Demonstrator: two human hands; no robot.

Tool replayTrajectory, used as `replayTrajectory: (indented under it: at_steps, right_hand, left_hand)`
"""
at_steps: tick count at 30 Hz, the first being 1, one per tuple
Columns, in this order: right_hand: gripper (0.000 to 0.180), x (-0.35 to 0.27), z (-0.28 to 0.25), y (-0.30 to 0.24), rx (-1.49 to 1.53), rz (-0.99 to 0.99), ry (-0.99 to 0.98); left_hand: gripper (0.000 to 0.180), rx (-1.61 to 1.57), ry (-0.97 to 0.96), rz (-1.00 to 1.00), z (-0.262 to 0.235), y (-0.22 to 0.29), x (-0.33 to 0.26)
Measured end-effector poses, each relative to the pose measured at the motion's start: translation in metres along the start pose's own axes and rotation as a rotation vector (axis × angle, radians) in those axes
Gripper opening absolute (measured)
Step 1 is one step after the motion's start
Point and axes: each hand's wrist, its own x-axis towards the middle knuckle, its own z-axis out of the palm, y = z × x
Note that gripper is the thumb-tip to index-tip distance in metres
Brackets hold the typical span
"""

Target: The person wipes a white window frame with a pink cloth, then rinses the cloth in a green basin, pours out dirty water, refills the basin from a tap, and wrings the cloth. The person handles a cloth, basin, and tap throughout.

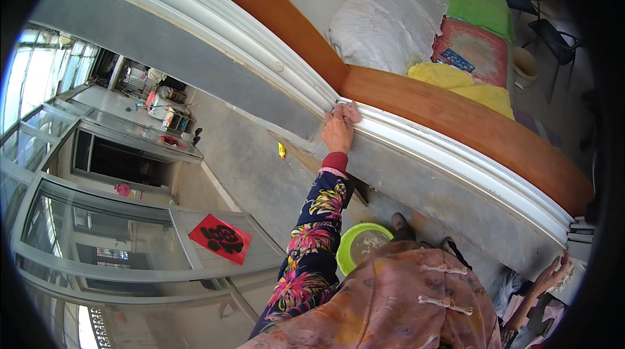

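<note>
My left arm, in a dark flowered sleeve with a red cuff, stretches up to the white window track (pixel 416 147). With its fingers closed on a crumpled pinkish cloth (pixel 352 112), my left hand (pixel 336 130) presses it onto the track where the rails bend. My right hand (pixel 551 276) is at the lower right, at the far end of the grey sill (pixel 449 202). Its fingers curl against a whitish edge there, and what they grip is hard to make out. A pink patterned apron (pixel 410 297) covers my front.
Below me a green basin (pixel 351 254) of cloudy water stands by my shoe (pixel 400 222). An orange-brown wooden ledge (pixel 456 98) runs inside the track, with a covered bed (pixel 390 20) beyond. Glass panels (pixel 104 219) and a red paper sign (pixel 220 239) are at left.
</note>
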Motion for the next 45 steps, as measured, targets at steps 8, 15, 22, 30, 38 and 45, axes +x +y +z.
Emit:
replayTrajectory:
  at_steps: [8, 15, 22, 30, 38, 45]
  right_hand:
    - [0.008, -0.053, 0.048, -0.212, 0.554, -0.151, -0.57]
    - [0.033, -0.034, 0.087, -0.366, 0.845, 0.121, -1.528]
    - [0.03, -0.088, 0.173, -0.506, 1.005, 0.11, -1.626]
    - [0.038, -0.156, 0.291, -0.641, 0.76, -0.883, -0.787]
    - [0.041, -0.201, 0.349, -0.635, 0.335, -1.199, -0.842]
    - [0.049, -0.115, 0.281, -0.559, 0.043, -1.254, -1.052]
  left_hand:
    - [0.016, -1.01, -0.662, 0.096, -0.021, 0.064, -0.067]
    - [0.021, -1.312, -0.61, 0.044, -0.075, 0.09, -0.098]
    - [0.032, -1.269, -0.391, 0.041, -0.085, 0.08, -0.097]
    - [0.044, -1.391, -0.279, -0.465, -0.036, -0.008, -0.026]
    - [0.03, -1.16, -0.325, -0.519, 0.031, -0.051, -0.032]
    - [0.026, -1.051, -0.88, -0.085, 0.033, 0.004, -0.077]
